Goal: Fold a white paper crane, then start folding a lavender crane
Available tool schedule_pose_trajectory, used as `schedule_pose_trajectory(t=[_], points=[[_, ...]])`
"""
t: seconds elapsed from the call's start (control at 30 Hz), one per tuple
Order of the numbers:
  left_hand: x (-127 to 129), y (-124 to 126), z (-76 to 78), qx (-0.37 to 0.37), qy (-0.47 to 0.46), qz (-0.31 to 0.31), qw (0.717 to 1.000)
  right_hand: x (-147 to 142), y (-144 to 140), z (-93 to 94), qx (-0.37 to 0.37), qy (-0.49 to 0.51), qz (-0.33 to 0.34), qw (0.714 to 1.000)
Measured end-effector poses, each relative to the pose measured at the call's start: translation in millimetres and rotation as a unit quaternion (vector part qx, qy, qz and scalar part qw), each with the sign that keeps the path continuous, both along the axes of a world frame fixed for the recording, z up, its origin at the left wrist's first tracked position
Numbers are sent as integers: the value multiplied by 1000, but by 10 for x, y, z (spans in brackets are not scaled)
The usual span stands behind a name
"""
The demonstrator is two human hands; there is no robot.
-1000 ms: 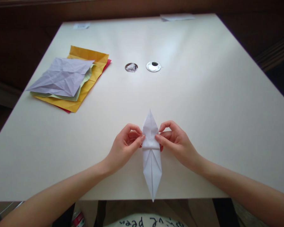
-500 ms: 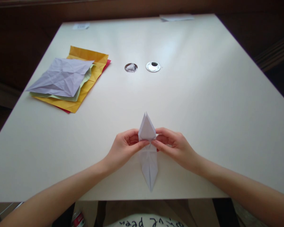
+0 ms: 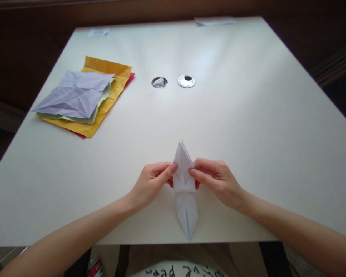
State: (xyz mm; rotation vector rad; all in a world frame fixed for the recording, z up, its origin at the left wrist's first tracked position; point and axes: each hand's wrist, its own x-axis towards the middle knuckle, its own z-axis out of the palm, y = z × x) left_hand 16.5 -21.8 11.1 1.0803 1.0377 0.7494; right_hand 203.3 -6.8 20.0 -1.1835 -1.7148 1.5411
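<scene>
Head view: your left hand (image 3: 150, 182) and right hand (image 3: 216, 180) pinch the folded white paper (image 3: 185, 188) at its waist, seemingly to steady a crease; coloured sheets (image 3: 83, 98) lie at ten o'clock.

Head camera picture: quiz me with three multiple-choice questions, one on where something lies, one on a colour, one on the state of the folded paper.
1. Where does the stack of creased sheets lie on the table?
A. far left
B. near right
C. centre

2. What colour is its top sheet?
A. red
B. pale lilac
C. black

3. How is the white folded paper held?
A. lying untouched
B. by one hand only
C. pinched by both hands

Answers:
1. A, it lies left of the two round holes.
2. B, with pale green, yellow and red sheets beneath.
3. C, the left hand and right hand pinch its middle from either side.
</scene>
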Motion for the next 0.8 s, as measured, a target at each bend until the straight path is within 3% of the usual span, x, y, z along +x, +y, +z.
schedule_pose_trajectory(t=[0.2, 0.47, 0.7, 0.8], points=[[-12, 9, -25, 7, 14, 14, 1000, -21, 3, -10, -40, 11, -2, 999], [-11, -7, -15, -60, -13, -25, 998, -27, 7, 13, -58, 39, -71, 995], [15, -10, 6, -49, -6, 14, 999, -37, 19, -23, -174, 105, -8, 979], [16, -5, 6, -55, -16, -6, 998, -50, 16, -36, -195, 130, -4, 972]])
